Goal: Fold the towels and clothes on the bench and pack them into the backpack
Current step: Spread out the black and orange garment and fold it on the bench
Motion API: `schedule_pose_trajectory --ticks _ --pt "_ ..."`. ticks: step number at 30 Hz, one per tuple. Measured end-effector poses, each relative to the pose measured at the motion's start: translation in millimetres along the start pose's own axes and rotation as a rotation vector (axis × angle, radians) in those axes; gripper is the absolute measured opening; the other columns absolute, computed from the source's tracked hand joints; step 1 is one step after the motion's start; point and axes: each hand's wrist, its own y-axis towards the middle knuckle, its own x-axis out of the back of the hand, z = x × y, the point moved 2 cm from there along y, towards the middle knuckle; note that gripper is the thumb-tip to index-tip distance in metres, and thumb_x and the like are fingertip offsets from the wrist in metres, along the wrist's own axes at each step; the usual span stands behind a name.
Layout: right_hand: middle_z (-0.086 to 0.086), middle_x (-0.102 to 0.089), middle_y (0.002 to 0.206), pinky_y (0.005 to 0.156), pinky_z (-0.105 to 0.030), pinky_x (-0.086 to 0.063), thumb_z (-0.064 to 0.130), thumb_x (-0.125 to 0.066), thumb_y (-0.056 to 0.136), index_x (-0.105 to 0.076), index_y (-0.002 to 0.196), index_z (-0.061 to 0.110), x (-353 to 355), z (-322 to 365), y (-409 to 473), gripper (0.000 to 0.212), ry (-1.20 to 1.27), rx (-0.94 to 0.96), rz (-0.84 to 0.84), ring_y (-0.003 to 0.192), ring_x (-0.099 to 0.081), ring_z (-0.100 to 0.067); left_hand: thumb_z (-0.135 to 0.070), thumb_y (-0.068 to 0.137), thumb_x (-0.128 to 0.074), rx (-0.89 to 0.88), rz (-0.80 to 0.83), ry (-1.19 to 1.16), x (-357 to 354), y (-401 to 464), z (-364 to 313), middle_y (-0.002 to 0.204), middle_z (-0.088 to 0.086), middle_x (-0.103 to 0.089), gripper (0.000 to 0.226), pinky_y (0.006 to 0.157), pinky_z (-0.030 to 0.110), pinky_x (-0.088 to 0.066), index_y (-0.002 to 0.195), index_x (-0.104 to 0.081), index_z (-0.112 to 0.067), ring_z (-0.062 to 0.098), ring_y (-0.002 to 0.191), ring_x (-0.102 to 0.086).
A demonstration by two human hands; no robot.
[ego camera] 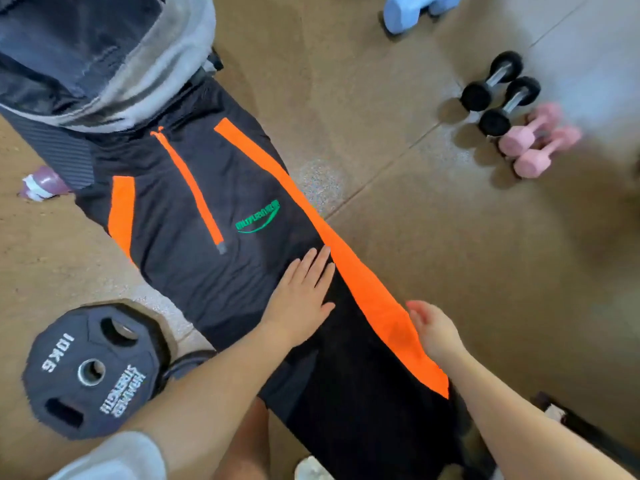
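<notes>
A black garment with orange stripes and a green logo lies spread flat along the bench, covering most of it. My left hand presses flat on the dark fabric with straight fingers, just left of the long orange stripe. At the stripe's right edge, near the bench side, my right hand hovers or touches with relaxed fingers and grips nothing. The grey and dark backpack stands at the bench's far end, top left, its opening blurred.
A 10 kg weight plate lies on the floor left of the bench. Black dumbbells, pink dumbbells and a blue dumbbell sit on the floor to the right. A purple bottle lies at far left.
</notes>
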Motion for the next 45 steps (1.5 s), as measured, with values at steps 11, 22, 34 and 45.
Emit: schedule_pose_trajectory --ticks 11,22,34,45 --pt "-0.004 -0.057 0.094 0.081 -0.039 -0.04 0.017 -0.054 0.092 -0.059 0.096 0.011 -39 -135 -15 0.009 0.151 -0.02 -0.207 0.095 -0.054 -0.027 -0.058 0.07 -0.062 0.025 -0.013 0.192 -75 -1 -66 0.145 0.019 -0.036 0.093 0.106 0.044 -0.018 0.139 -0.033 -0.003 0.036 0.132 -0.035" --pt "-0.011 -0.063 0.11 0.084 -0.04 -0.044 0.022 -0.053 0.091 -0.061 0.108 0.019 25 -164 45 0.019 0.099 -0.086 -0.28 0.105 -0.055 -0.033 -0.064 0.083 -0.022 0.033 -0.112 0.16 -71 44 -102 0.156 0.013 0.001 0.088 0.114 0.043 0.001 0.147 -0.004 -0.007 0.031 0.144 0.0" --pt "-0.01 -0.043 0.145 0.1 -0.047 -0.041 0.047 -0.033 0.083 -0.041 0.138 0.014 -87 19 -22 0.064 -0.323 0.657 -0.267 0.129 -0.046 -0.03 -0.033 0.095 -0.045 0.487 -0.286 -0.032 -21 6 15 0.155 0.018 -0.002 0.066 0.114 0.046 -0.004 0.147 -0.014 -0.007 0.036 0.143 -0.004" --pt "-0.004 -0.008 0.158 0.113 -0.041 -0.006 0.063 -0.028 0.084 -0.013 0.15 0.018 -96 31 -2 0.08 -0.602 0.583 -0.186 0.144 -0.01 -0.026 -0.054 0.094 -0.022 0.555 -0.178 -0.033 30 49 149 0.154 0.001 0.022 0.065 0.115 0.043 0.007 0.147 0.009 -0.032 0.023 0.142 0.018"
